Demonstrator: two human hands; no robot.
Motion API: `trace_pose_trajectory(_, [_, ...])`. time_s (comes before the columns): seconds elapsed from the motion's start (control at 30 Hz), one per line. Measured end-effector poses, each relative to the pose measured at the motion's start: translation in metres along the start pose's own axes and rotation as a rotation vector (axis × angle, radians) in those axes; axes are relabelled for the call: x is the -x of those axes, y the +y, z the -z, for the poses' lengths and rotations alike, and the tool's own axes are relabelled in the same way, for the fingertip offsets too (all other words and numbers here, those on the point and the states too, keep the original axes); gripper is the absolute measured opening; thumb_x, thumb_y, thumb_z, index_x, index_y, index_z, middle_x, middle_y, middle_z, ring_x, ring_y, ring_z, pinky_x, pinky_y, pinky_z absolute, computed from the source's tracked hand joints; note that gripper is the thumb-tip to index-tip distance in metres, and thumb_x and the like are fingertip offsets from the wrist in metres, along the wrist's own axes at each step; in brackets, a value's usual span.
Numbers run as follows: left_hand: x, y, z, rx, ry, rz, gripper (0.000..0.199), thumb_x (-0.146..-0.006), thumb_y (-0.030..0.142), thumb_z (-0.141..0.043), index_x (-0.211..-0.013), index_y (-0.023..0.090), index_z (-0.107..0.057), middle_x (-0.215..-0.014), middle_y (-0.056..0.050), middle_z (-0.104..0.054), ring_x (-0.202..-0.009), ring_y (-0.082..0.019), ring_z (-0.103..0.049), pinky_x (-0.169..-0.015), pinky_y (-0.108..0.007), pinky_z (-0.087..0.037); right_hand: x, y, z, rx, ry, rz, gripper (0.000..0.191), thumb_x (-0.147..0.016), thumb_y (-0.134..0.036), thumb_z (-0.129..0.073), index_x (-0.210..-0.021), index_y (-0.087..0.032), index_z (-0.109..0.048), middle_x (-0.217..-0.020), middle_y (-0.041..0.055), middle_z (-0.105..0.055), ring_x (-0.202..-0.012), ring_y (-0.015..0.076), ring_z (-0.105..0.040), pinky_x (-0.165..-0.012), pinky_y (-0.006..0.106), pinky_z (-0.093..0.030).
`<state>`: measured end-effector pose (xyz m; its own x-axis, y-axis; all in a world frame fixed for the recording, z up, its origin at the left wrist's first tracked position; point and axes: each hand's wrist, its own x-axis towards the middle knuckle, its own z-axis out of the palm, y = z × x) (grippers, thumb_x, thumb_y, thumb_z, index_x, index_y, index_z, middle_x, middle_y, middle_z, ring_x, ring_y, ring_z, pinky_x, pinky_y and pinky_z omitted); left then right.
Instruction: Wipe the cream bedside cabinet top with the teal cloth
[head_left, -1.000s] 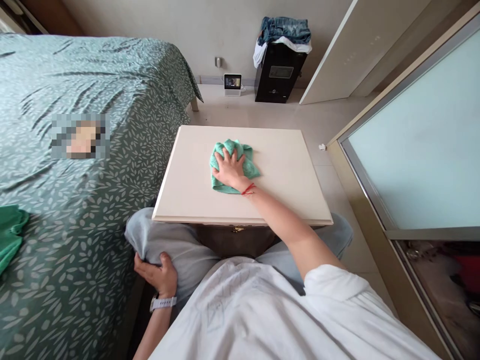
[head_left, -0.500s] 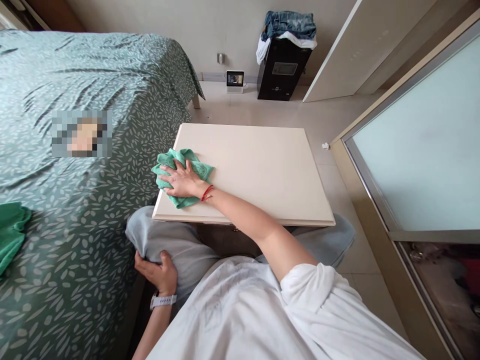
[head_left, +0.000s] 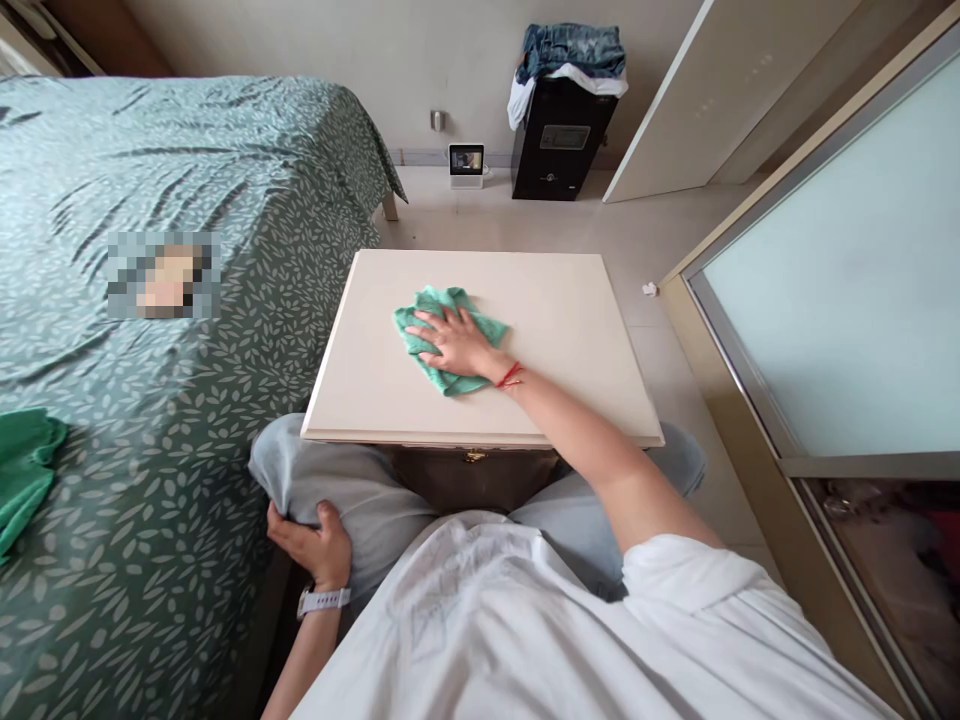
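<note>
A crumpled green cloth [head_left: 429,372] lies on the cream tabletop [head_left: 559,320], a little left of its middle. My right hand [head_left: 456,342], with a red string at the wrist, rests flat on top of the cloth with its fingers spread, pressing it against the surface. Lower left, my left hand [head_left: 319,545] lies on my knee in pale jeans, thumb and fingers apart, holding nothing; a pale watch is on its wrist.
A bed with a green leaf-patterned sheet [head_left: 247,260] stands at the left, another green cloth [head_left: 26,475] on it. Beyond the table are a small screen [head_left: 466,165] and a black cabinet [head_left: 559,140] with folded clothes on top. A frosted-glass panel [head_left: 847,290] is at the right.
My right hand and the green cloth under it have moved right across the tabletop, from its left edge towards the middle. My left hand has stayed on the knee.
</note>
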<state>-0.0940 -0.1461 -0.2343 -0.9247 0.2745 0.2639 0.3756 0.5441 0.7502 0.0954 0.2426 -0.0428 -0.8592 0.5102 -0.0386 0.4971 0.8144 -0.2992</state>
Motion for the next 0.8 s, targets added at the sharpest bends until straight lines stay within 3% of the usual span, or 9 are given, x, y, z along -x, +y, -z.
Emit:
trace_pose_trajectory(0.23, [-0.002, 0.003, 0.001, -0.015, -0.004, -0.013, 0.108, -0.081, 0.051, -0.069, -0.170, -0.005, -0.044, -0.172, -0.042, -0.048, -0.171, -0.055, -0.042, -0.146, -0.077, -0.032, 0.077, 0.086, 0.023, 0.077, 0.081, -0.368, 0.075, -0.119, -0.039, -0.053, -0.192, -0.023, -0.057, -0.205, 0.0139, -0.040, -0.179, 0.0520, -0.044, -0.148, 0.076, -0.032])
trace_pose_trajectory(0.4, [-0.003, -0.001, 0.000, -0.013, -0.010, -0.020, 0.108, -0.082, 0.051, -0.070, -0.171, -0.003, -0.043, -0.174, -0.043, -0.046, -0.172, -0.055, -0.041, -0.146, -0.077, -0.032, 0.133, 0.115, 0.020, 0.111, 0.179, -0.672, 0.072, -0.120, -0.041, -0.046, -0.189, -0.023, -0.060, -0.203, 0.0192, -0.042, -0.176, 0.0550, -0.045, -0.140, 0.086, -0.038])
trace_pose_trajectory(0.53, [-0.003, -0.005, -0.001, -0.011, 0.008, -0.022, 0.112, -0.080, 0.053, -0.070, -0.174, -0.004, -0.045, -0.176, -0.042, -0.048, -0.171, -0.054, -0.044, -0.147, -0.075, -0.032, 0.161, 0.112, 0.010, 0.166, 0.256, -0.914, 0.069, -0.123, -0.045, -0.038, -0.184, -0.024, -0.061, -0.201, 0.0223, -0.042, -0.175, 0.0571, -0.044, -0.129, 0.092, -0.046])
trace_pose_trajectory(0.63, [-0.003, -0.007, -0.002, -0.026, 0.009, -0.034, 0.117, -0.080, 0.054, -0.069, -0.175, -0.010, -0.045, -0.175, -0.044, -0.048, -0.171, -0.055, -0.045, -0.147, -0.075, -0.032, 0.165, 0.099, 0.002, 0.199, 0.293, -1.028, 0.067, -0.124, -0.046, -0.037, -0.181, -0.021, -0.063, -0.197, 0.0269, -0.045, -0.173, 0.0577, -0.046, -0.123, 0.091, -0.052])
trace_pose_trajectory(0.8, [-0.003, -0.008, -0.003, -0.028, 0.012, -0.044, 0.118, -0.081, 0.054, -0.070, -0.176, -0.011, -0.044, -0.177, -0.045, -0.046, -0.172, -0.056, -0.045, -0.147, -0.076, -0.032, 0.138, 0.058, 0.001, 0.154, 0.284, -0.992, 0.069, -0.122, -0.042, -0.044, -0.182, -0.015, -0.062, -0.197, 0.0320, -0.044, -0.176, 0.0635, -0.043, -0.125, 0.098, -0.045])
